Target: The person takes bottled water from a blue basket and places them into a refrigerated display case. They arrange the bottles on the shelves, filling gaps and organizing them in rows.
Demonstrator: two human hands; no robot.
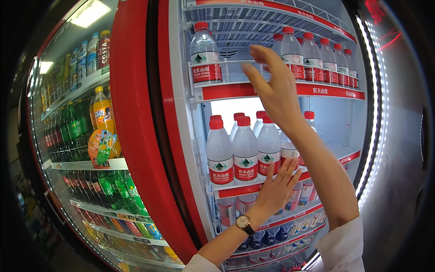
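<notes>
My right hand [277,83], thumb and fingers apart and holding nothing, is raised before the upper wire-railed shelf [234,91]. To its left stands a red-capped Nongfu Spring water bottle [206,54]; several matching bottles [312,56] line up on its right. Lower down, my left hand [276,190], with a wristwatch [243,221] on the wrist, is spread against the front of the middle-shelf water bottles [245,149]. Its fingertips overlap the labels of a bottle [269,149] and the one beside it [289,151]. My right forearm hides part of this row.
The cooler's red door frame [132,102] rises on the left. Behind glass there are orange soda [102,110] and green soda bottles [73,122]. Lower shelves hold more drinks, including dark blue-labelled bottles [256,239]. A lit LED strip [373,85] edges the right side.
</notes>
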